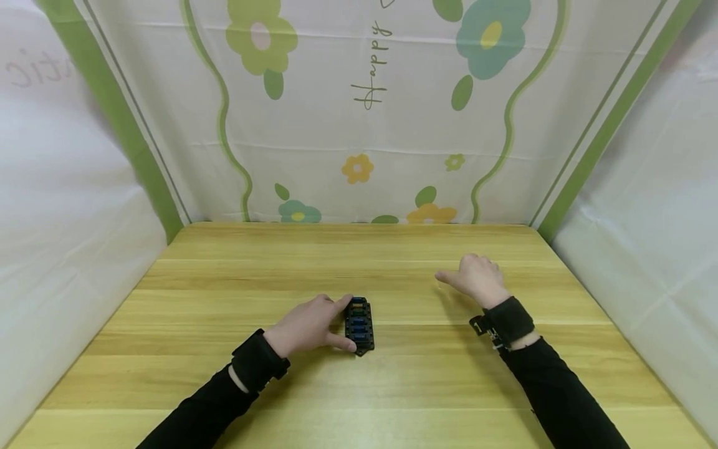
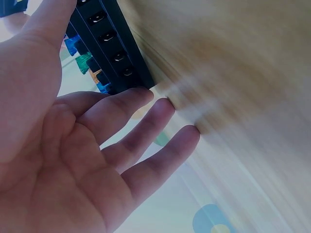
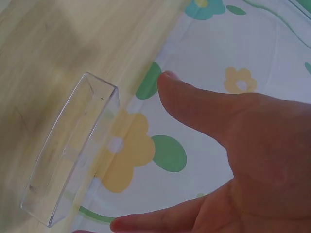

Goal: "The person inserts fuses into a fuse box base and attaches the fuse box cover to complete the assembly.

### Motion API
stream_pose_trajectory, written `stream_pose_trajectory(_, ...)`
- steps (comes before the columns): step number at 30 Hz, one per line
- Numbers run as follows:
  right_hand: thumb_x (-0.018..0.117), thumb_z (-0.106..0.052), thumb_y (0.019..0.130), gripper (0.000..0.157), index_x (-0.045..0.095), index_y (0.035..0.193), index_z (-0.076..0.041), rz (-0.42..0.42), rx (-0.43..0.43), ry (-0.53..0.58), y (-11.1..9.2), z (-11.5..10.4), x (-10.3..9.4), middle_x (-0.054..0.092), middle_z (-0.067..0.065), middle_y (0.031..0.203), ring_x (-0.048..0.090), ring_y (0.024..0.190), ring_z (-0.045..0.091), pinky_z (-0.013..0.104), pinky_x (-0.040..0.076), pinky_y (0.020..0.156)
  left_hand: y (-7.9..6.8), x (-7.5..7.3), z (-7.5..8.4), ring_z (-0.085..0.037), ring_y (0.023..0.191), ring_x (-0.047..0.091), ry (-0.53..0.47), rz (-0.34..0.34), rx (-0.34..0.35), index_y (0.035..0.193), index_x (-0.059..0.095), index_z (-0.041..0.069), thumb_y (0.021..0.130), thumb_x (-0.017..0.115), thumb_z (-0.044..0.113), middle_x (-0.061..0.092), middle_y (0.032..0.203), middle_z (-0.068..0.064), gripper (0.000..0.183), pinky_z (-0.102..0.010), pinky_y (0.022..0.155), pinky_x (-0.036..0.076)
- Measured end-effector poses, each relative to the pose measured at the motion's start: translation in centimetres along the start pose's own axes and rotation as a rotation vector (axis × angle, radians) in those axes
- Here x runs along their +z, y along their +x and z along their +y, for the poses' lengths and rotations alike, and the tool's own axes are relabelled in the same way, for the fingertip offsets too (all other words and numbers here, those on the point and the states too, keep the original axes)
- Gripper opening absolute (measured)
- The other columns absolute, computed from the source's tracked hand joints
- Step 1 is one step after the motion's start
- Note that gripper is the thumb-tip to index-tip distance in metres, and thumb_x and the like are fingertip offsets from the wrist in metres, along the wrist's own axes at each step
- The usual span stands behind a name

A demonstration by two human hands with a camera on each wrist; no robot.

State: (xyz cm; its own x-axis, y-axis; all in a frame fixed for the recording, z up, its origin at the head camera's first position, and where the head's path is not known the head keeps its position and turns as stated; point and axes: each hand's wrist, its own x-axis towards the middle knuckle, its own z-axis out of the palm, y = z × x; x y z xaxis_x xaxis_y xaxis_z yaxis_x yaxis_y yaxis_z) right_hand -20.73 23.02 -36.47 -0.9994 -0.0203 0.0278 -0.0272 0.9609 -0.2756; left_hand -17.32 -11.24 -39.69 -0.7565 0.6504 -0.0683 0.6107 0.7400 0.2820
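A black fuse block [image 1: 359, 325] stands on the wooden table, with a row of blue, green and yellow blade fuses [image 2: 83, 62] along its top. My left hand [image 1: 308, 324] spans its length, gripping it by the ends between thumb and index finger. In the left wrist view the other fingers stretch out beside the block, tips at the table. Metal terminals show in openings along the block's side. My right hand [image 1: 477, 277] is over the table to the right, thumb spread and nothing held. Beyond its fingertips lies a clear plastic cover [image 3: 80, 155], a long hollow box shape.
The wooden table [image 1: 269, 262] reaches back to a white cloth [image 1: 314, 125] printed with flowers. More white cloth [image 1: 662, 249] hangs along both sides. Each wrist wears a black strap [image 1: 258, 362] with a camera.
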Motion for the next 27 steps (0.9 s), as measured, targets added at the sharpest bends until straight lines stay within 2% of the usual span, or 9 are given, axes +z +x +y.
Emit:
stream_pose_trajectory(9, 0.063, -0.055, 0.082, 0.058, 0.028, 0.054, -0.019, -0.046, 0.074, 0.056, 0.5, 0.0, 0.7, 0.019, -0.005, 0.055, 0.016, 0.048, 0.009, 0.023, 0.015, 0.043, 0.0, 0.0, 0.0, -0.026, 0.109, 0.053, -0.004, -0.003, -0.005, 0.15, 0.031, 0.008, 0.077, 0.062, 0.067, 0.053, 0.125, -0.017, 0.099, -0.034, 0.08, 0.046)
stream_pose_trajectory(19, 0.061, -0.059, 0.083, 0.057, 0.033, 0.055, -0.018, -0.075, 0.114, 0.006, 0.9, 0.3, 1.0, 0.024, -0.003, 0.057, 0.02, 0.049, 0.01, 0.023, 0.016, 0.044, 0.0, 0.0, -0.1, -0.025, 0.111, 0.053, 0.012, -0.008, -0.002, 0.15, 0.03, 0.008, 0.077, 0.06, 0.068, 0.053, 0.126, -0.016, 0.1, -0.034, 0.081, 0.046)
stream_pose_trajectory(27, 0.056, -0.068, 0.082, 0.061, 0.031, 0.055, -0.019, -0.101, 0.132, -0.059, 1.3, 0.7, 1.1, 0.024, -0.003, 0.056, 0.016, 0.051, 0.009, 0.024, 0.015, 0.047, -0.1, 0.0, 0.0, -0.025, 0.11, 0.053, 0.008, -0.007, -0.003, 0.151, 0.029, 0.009, 0.077, 0.06, 0.068, 0.053, 0.126, -0.017, 0.1, -0.034, 0.08, 0.046)
